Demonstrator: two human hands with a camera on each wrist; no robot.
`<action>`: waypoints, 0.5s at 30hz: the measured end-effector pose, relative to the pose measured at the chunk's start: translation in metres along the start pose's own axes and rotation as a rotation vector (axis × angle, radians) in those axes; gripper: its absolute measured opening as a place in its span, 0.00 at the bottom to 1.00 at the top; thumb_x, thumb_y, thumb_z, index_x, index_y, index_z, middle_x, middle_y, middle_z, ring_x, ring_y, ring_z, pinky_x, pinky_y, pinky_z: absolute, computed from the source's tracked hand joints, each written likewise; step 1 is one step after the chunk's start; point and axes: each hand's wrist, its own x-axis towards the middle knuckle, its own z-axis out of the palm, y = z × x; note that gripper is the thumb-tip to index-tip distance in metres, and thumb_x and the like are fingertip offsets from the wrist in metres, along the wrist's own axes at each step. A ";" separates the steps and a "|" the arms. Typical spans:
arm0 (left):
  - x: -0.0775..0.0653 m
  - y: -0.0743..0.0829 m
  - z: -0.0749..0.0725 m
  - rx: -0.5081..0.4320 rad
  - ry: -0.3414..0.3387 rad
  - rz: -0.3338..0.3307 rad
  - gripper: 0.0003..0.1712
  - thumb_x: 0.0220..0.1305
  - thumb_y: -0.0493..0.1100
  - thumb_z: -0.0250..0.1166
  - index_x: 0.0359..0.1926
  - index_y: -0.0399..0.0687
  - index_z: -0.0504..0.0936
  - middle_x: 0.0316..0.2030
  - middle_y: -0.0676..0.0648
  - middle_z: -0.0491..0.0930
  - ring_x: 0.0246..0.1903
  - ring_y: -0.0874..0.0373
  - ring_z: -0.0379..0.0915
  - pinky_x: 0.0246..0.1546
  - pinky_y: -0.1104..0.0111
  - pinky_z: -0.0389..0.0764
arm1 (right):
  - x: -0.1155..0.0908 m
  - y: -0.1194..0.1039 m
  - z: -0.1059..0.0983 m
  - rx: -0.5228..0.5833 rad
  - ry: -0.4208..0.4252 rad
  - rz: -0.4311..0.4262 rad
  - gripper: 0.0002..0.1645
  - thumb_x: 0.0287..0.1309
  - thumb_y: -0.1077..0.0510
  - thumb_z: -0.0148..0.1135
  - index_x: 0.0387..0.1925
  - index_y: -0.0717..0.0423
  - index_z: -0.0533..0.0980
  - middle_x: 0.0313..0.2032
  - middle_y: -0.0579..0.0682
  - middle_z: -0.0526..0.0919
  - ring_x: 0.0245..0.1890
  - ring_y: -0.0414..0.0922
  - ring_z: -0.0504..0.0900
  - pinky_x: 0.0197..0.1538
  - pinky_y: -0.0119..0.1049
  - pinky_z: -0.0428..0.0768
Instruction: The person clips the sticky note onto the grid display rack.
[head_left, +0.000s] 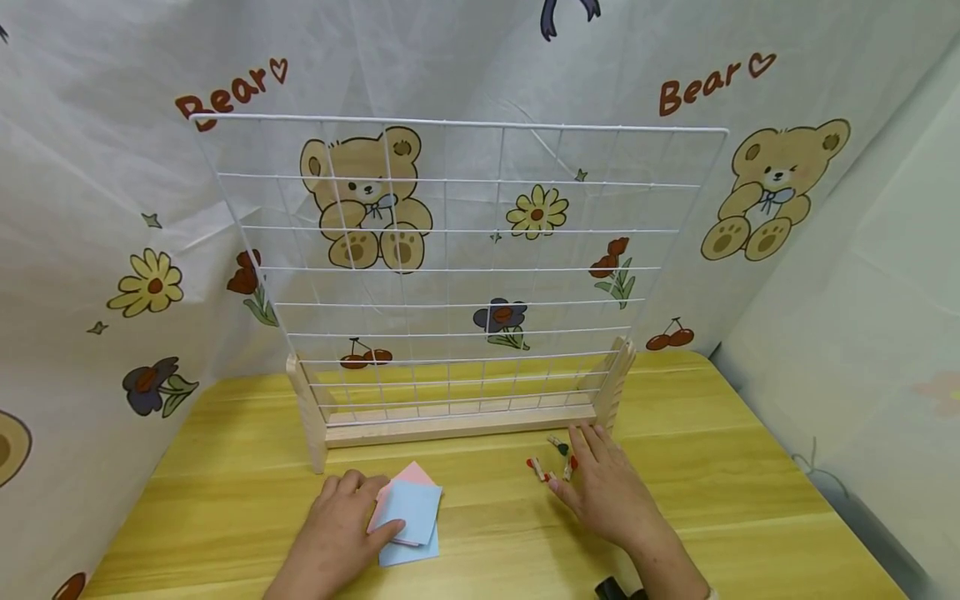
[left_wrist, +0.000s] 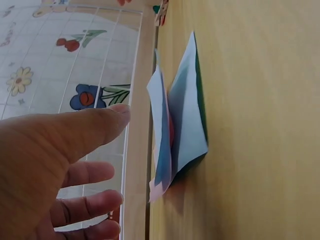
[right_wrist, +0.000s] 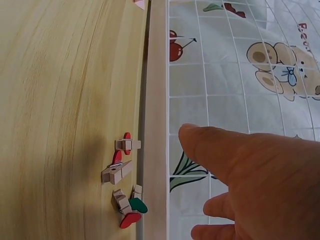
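Note:
My left hand [head_left: 336, 523] hovers at the left edge of a small stack of paper squares, thumb overlapping the light blue square [head_left: 414, 505] on top. A pink square [head_left: 415, 474] pokes out behind it. The left wrist view shows that hand's thumb and fingers spread apart, away from the blue paper [left_wrist: 188, 112], whose sheets stand partly lifted. Over at the right, my right hand [head_left: 609, 493] has its fingers loosely extended above several mini wooden clothespins [right_wrist: 120, 172]. They carry red and green decorations, one a red heart [right_wrist: 130, 220]. Nothing is in the right hand.
Behind both hands, a white wire grid [head_left: 472, 283] stands upright in a wooden base [head_left: 457, 429] on the yellow wood-grain table [head_left: 487, 533]. A bear-printed cloth [head_left: 465, 50] hangs behind it. A black object [head_left: 611, 588] shows by the right forearm.

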 end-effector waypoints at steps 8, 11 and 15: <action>-0.001 0.012 0.009 0.018 0.053 0.077 0.27 0.52 0.59 0.78 0.48 0.51 0.85 0.40 0.54 0.79 0.41 0.59 0.74 0.46 0.61 0.79 | 0.000 0.002 0.001 0.007 0.002 -0.010 0.47 0.65 0.42 0.66 0.72 0.69 0.64 0.71 0.69 0.68 0.74 0.69 0.62 0.73 0.63 0.64; -0.002 0.016 0.012 0.013 0.038 0.094 0.27 0.54 0.62 0.76 0.47 0.51 0.85 0.42 0.53 0.81 0.43 0.58 0.77 0.48 0.61 0.81 | 0.000 0.003 0.001 0.014 0.010 -0.017 0.46 0.65 0.42 0.67 0.71 0.69 0.65 0.70 0.69 0.69 0.74 0.69 0.63 0.72 0.63 0.65; -0.004 0.019 0.017 -0.014 0.011 0.106 0.28 0.56 0.66 0.74 0.46 0.50 0.86 0.42 0.53 0.80 0.40 0.60 0.76 0.40 0.64 0.81 | -0.001 0.003 0.000 0.023 0.000 -0.017 0.46 0.65 0.43 0.67 0.71 0.69 0.65 0.70 0.70 0.69 0.74 0.70 0.62 0.72 0.63 0.65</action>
